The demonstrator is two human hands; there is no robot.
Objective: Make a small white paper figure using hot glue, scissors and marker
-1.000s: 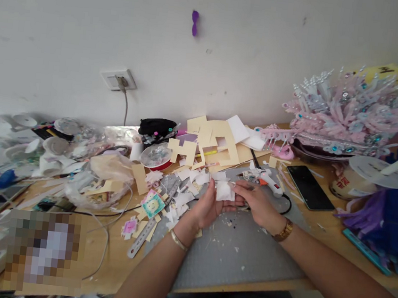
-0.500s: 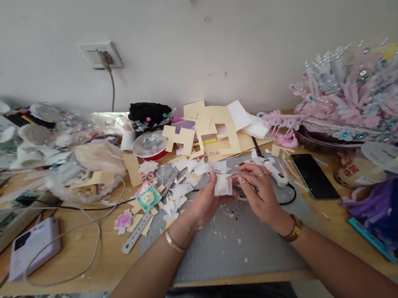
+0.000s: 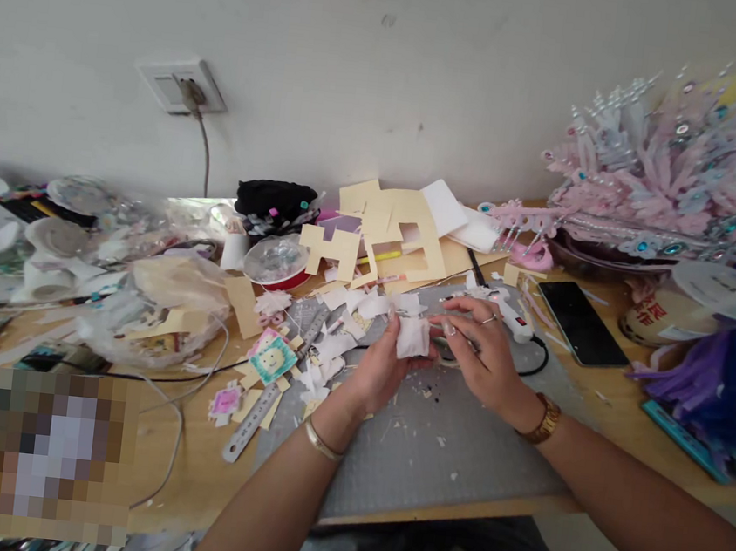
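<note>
**Hands meet around a white square above a cluttered table**

A person's left hand (image 3: pixel 379 371) grips the white square (image 3: pixel 413 339) between thumb and fingers, above a grey mat (image 3: pixel 453 468) on the table (image 3: pixel 199 468). The right hand (image 3: pixel 485 358) is at the square's right edge, its fingers bent and spread; whether they touch it cannot be told. Paper scraps (image 3: pixel 334 348) and a metal ruler (image 3: pixel 252 428) lie to the left, a black phone (image 3: pixel 583 324) to the right.

Craft workspace with cutting mat (image 3: pixel 413 469)

Black phone (image 3: pixel 583 324) near lidded cup (image 3: pixel 680 310)
</note>
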